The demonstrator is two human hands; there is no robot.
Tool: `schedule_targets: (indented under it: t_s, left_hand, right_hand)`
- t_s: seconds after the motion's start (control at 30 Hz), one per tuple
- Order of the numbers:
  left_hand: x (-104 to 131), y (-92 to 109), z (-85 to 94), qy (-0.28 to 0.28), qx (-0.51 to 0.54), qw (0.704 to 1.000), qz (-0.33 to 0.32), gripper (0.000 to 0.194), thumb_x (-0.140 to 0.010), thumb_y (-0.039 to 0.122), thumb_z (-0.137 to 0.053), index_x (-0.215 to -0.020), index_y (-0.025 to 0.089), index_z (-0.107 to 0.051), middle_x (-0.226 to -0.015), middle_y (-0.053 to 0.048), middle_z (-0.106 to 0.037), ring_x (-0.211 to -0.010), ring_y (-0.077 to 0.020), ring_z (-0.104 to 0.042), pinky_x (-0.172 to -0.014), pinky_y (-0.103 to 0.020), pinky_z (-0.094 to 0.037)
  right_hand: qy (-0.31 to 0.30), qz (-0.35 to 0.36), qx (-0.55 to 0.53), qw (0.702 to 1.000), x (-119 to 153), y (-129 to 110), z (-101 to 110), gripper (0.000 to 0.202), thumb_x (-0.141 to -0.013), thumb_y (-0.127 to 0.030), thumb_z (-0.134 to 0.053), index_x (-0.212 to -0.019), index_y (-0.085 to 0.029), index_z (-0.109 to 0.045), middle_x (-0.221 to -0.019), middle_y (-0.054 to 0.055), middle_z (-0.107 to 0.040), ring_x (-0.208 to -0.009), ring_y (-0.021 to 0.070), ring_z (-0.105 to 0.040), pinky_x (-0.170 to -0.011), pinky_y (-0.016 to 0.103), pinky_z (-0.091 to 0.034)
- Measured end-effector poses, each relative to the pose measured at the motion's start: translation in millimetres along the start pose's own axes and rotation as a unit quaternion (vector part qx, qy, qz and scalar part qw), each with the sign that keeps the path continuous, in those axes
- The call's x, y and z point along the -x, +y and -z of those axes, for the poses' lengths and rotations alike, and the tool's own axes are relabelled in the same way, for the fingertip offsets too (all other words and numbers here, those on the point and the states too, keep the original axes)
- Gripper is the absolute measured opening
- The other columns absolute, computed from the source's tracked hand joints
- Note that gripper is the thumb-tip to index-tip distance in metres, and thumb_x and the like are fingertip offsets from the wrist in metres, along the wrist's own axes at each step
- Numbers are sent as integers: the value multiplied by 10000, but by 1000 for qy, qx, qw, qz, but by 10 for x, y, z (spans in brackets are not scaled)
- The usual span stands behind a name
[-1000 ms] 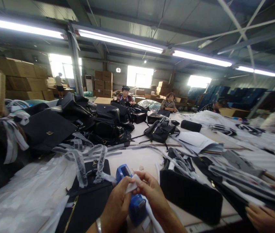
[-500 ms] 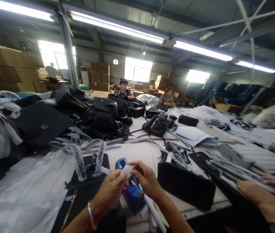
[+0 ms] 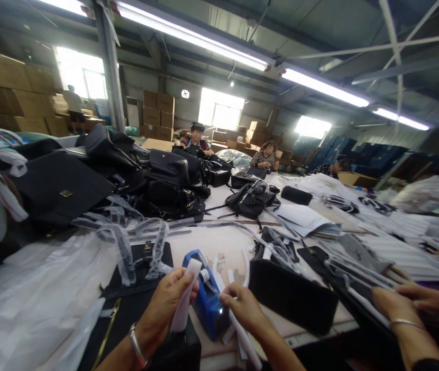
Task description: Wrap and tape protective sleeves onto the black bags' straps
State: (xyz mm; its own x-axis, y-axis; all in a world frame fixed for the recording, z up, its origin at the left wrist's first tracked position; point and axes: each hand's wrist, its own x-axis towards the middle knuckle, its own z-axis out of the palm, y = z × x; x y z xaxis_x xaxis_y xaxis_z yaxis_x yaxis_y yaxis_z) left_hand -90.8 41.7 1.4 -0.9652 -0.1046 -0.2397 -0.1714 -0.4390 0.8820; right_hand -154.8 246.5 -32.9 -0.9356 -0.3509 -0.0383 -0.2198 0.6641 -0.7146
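Left hand (image 3: 169, 299) pinching a white strip (image 3: 182, 309) that juts above and below its fingers, right hand (image 3: 244, 310) fingertips bunched, grip unclear, blue tape dispenser (image 3: 212, 315) between them, black bag (image 3: 292, 298) rightward.

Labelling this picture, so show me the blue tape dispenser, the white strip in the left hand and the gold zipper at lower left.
Blue tape dispenser (image 3: 209, 312): head view, its near half.
White strip (image 3: 182, 310): head view, its lower length.
Gold zipper (image 3: 108, 332): head view, its middle.

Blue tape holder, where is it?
In the head view, the blue tape holder is on the table, below centre, between the left hand and right hand.
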Motion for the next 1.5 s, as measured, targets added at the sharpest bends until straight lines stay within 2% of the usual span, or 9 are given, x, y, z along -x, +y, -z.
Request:
schedule_targets:
  t_s: [0.23, 0.5, 0.63, 0.8, 0.9, 0.97, 1.17, 1.37, 1.5]
  left_hand:
    - [2, -31, 67, -4, 28, 1000, 1, 314, -830, 446, -676, -863, 140, -617, -725, -6, -645, -593, -74, -570, -596, -173, -458]
    - [12, 7, 31, 7, 35, 999, 17, 321, -798, 456, -705, -853, 151, -622, -710, 0, -657, -575, -77, -571, -588, -172, -458]
    - [6, 10, 32, 5, 26, 1000, 12, 337, -792, 465, -706, -807, 139, -621, -709, -11, -650, -563, -78, -557, -563, -175, -443]
    - [-12, -10, 6, -13, 12, 1000, -5, 362, -812, 485, -673, -765, 132, -607, -687, -11, -620, -554, -78, -523, -540, -177, -409]
    - [-10, -17, -21, -18, 7, 1000, -9, 377, -803, 498, -676, -747, 134, -595, -668, 0, -604, -535, -72, -495, -533, -179, -387]
    - [-8, -21, -36, -21, -2, 1000, -19, 384, -794, 502, -682, -738, 134, -590, -653, 4, -598, -528, -73, -482, -530, -184, -375]
    - [-40, -45, -57, -56, -5, 998, -39, 409, -763, 527, -701, -727, 143, -564, -606, 12, -576, -501, -82, -468, -507, -205, -337]
    - [-24, -38, -83, -47, 29, 998, -42, 454, -707, 563, -734, -687, 157, -532, -553, 27, -550, -451, -67, -427, -465, -197, -287]
    - [-5, -26, -73, -72, 73, 994, -23, 376, -743, 473, -744, -753, 135, -582, -564, 33, -538, -458, -49, -418, -460, -165, -282]
  right_hand:
    - [25, 20, -50, 998, 321, -150, 119, 233, -896, -336, -510, -735, -202, -611, -708, 4, -643, -709, 178, -589, -667, 264, -386]
    - [-23, -79, -139, 987, 383, 192, -5, 268, -837, -397, -540, -670, -187, -549, -572, -16, -570, -555, 149, -524, -555, 244, -373]
    - [-17, -48, -75, 996, 400, 154, -6, 283, -851, -379, -508, -634, -199, -530, -578, 6, -591, -580, 170, -563, -555, 247, -369]
    - [64, 12, 68, 996, 402, 123, 27, 166, -817, -339, -576, -691, -236, -609, -701, 64, -666, -660, 217, -609, -604, 275, -387]
    - [99, 71, 41, 992, 365, -5, 71, 222, -878, -391, -531, -730, -253, -624, -696, 59, -649, -645, 207, -599, -624, 279, -403]
    - [98, 132, -20, 986, 314, -214, 113, 264, -926, -411, -472, -795, -250, -636, -721, 48, -645, -664, 195, -598, -649, 272, -421]
    - [10, 208, -120, 971, 50, -852, 156, 184, -940, -317, -497, -931, -229, -658, -765, 10, -650, -695, 159, -600, -658, 236, -436]
    - [-2, 243, -80, 967, -97, -884, 133, 162, -928, -245, -496, -906, -234, -657, -833, 16, -665, -766, 166, -611, -697, 244, -424]
    - [-25, 202, -114, 972, -128, -859, 160, 307, -894, -234, -530, -1200, -260, -539, -684, -42, -556, -616, 136, -539, -605, 236, -397]
